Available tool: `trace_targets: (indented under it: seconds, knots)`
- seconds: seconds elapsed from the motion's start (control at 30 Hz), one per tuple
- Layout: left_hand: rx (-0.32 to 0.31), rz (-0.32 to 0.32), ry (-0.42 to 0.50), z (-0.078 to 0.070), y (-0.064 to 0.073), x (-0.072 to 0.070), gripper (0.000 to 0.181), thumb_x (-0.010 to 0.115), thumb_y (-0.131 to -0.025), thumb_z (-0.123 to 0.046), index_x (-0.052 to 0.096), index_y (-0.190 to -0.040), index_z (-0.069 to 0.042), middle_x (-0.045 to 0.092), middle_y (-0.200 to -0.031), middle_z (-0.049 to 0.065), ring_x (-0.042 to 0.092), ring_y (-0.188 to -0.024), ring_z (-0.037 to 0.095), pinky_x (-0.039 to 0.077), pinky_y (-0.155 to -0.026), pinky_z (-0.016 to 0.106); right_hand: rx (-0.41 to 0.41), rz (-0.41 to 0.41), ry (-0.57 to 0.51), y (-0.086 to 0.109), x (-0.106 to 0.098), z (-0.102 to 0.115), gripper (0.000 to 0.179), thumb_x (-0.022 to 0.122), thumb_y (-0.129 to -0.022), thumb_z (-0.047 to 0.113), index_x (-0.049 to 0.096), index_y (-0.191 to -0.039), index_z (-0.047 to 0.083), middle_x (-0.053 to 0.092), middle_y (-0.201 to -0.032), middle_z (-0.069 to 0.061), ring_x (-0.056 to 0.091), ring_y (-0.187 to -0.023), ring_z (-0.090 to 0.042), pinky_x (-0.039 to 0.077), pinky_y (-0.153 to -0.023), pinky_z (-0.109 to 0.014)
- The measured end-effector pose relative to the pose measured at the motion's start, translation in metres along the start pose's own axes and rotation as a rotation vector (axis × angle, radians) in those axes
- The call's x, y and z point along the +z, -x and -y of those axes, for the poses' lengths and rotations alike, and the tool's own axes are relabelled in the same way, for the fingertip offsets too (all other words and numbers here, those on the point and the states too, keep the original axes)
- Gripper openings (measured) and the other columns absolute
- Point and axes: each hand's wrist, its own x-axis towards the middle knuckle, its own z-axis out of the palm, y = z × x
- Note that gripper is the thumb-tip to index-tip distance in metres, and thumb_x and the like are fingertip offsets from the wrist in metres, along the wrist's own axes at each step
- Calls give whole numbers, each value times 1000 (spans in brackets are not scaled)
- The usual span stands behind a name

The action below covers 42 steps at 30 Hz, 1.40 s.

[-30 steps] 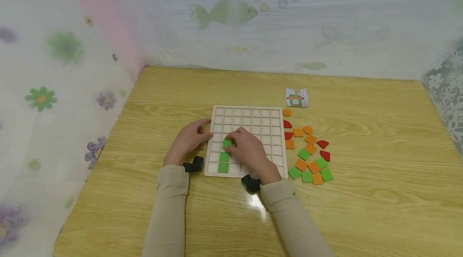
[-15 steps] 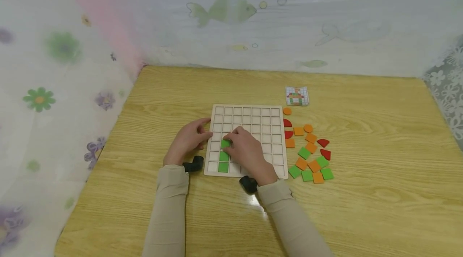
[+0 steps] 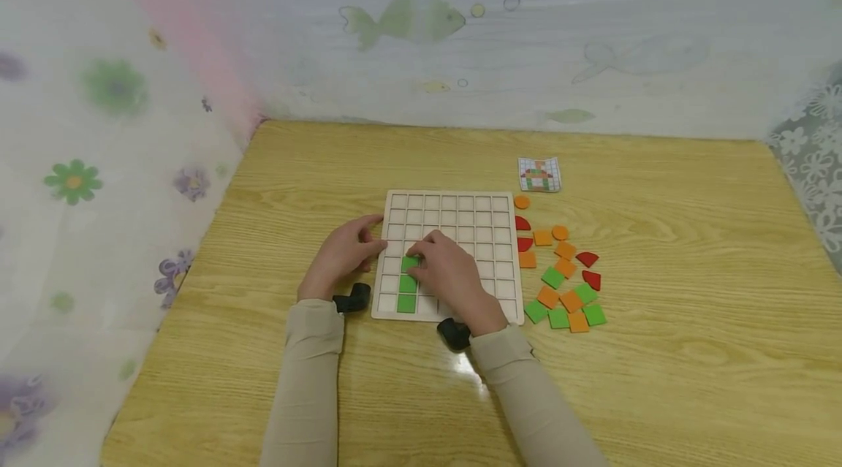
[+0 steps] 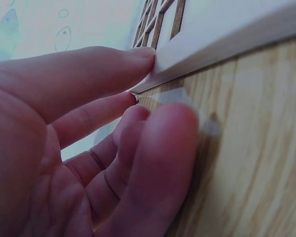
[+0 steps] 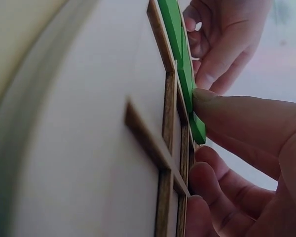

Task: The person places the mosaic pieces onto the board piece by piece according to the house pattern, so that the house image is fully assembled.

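Note:
A pale wooden grid board [image 3: 483, 235] lies on the table. Three green square tiles form a column near its left side: a lower tile [image 3: 406, 304], a middle tile [image 3: 407, 284] and an upper tile [image 3: 410, 263]. My right hand [image 3: 449, 268] pinches the upper tile between thumb and index finger; in the right wrist view this green tile [image 5: 199, 131] looks slightly tilted in its cell. My left hand [image 3: 342, 253] rests at the board's left edge. In the left wrist view its thumb [image 4: 143, 55] touches the board's side, with the other fingers loosely bent.
Right of the board lie several loose green tiles [image 3: 554, 278], orange squares [image 3: 547, 297], orange discs [image 3: 560, 233] and red quarter-round pieces [image 3: 588, 259]. A small pattern card [image 3: 539, 175] lies behind them. Patterned sheets hang behind and at the left.
My right hand has shifted slightly left and down with the upper green tile, which now lines up above the other two. The left hand stays at the board's edge.

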Motion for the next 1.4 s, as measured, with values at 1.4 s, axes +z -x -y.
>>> trace_targets:
  seconds: [1.4]
  knots:
    - [-42,7,40,2,0,0,52,60,-85,-30,41,-133,-26,52,-90,6,56,-59,20,47,-53,31,-22,83,-144,12,-30,-21,22,57,-87,32,63,-106,21,54,-94,9,51,-80,-7,43,-69,-25]
